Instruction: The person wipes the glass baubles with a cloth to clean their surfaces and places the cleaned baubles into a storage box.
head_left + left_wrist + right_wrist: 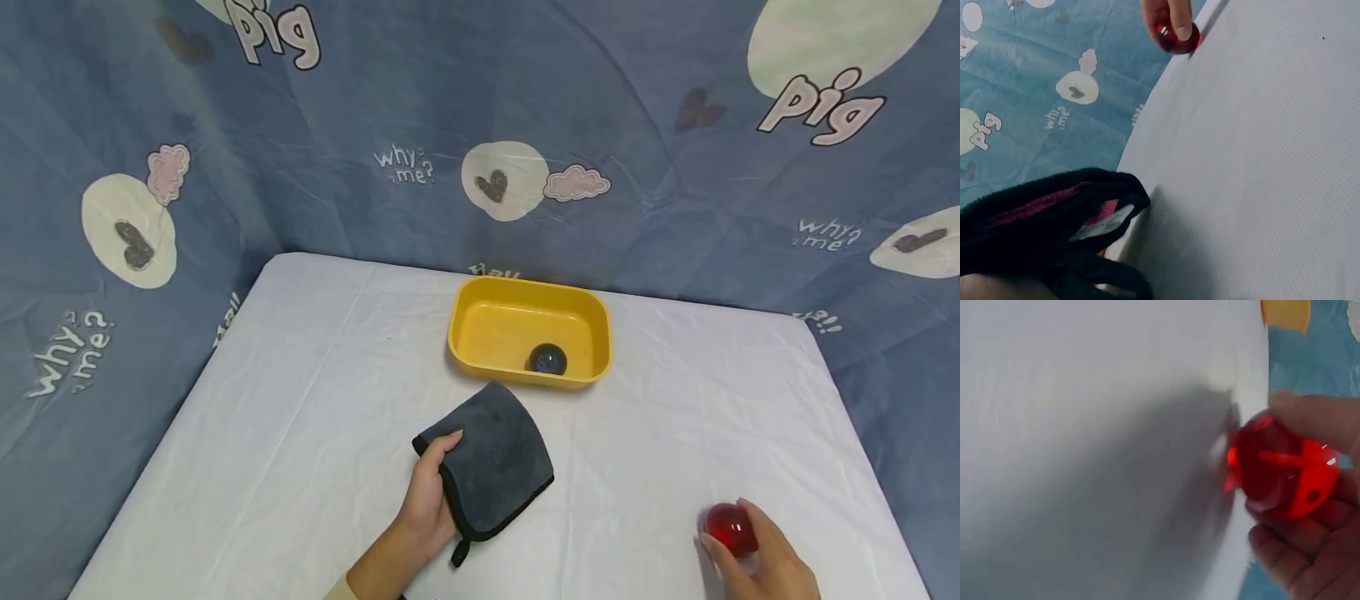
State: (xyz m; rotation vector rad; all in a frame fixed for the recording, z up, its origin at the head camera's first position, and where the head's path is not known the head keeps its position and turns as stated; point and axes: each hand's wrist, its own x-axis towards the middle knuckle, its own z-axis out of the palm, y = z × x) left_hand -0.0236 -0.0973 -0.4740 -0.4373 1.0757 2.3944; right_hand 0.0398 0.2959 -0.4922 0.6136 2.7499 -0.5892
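Note:
A folded dark grey cloth (498, 462) with black edging and a small loop is gripped by my left hand (429, 504), thumb on top, in front of the yellow tray. In the left wrist view, pink and white show inside the folds of the cloth (1054, 212). Far to the right, my right hand (772, 554) pinches a clear red ball (731, 529) between thumb and fingers, close over the white cloth. The right wrist view shows the red ball (1282, 465) near its shadow, with the right hand (1316, 550) around its side.
A yellow tray (472, 367) stands at the back middle of the table, with a dark ball (547, 359) inside near its front right. White cloth (637, 467) covers the table. A blue printed curtain (337, 208) hangs behind and along the sides.

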